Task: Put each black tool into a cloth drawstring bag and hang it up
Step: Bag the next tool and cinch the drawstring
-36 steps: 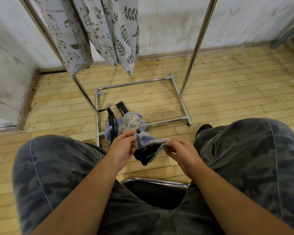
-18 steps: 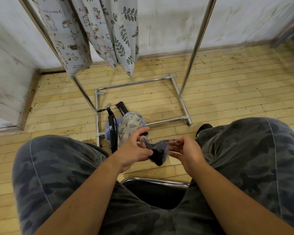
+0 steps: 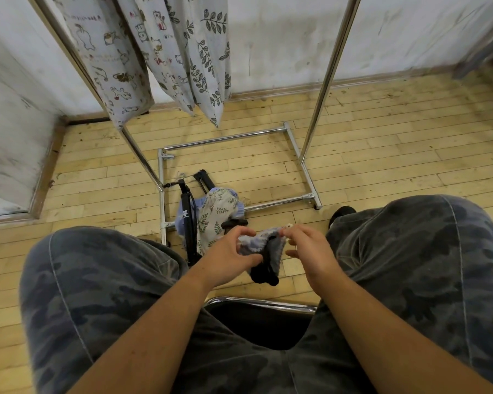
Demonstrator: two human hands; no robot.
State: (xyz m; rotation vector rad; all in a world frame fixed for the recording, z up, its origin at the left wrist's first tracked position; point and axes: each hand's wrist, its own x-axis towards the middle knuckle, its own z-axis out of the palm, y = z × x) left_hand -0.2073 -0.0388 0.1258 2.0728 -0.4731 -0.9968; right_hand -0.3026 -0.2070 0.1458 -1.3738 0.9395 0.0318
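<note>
Printed bags [image 3: 106,52] already hang on the rack [image 3: 332,66], upper left. At centre, your left hand [image 3: 231,254] grips a blue-grey bag [image 3: 256,241] with a black tool [image 3: 264,277] partly inside; your right hand [image 3: 308,251] pinches its edge. Unbagged tools [image 3: 189,223] and a leaf-print bag [image 3: 215,216] lie on the floor above.

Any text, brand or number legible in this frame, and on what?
No text reads clearly.
Animal-print hanging bag: a row of small printed letters, too blurred to read.
Black tool on the floor: a white logo mark, too small to make out.
Blue-grey bag being held: no text visible.
</note>
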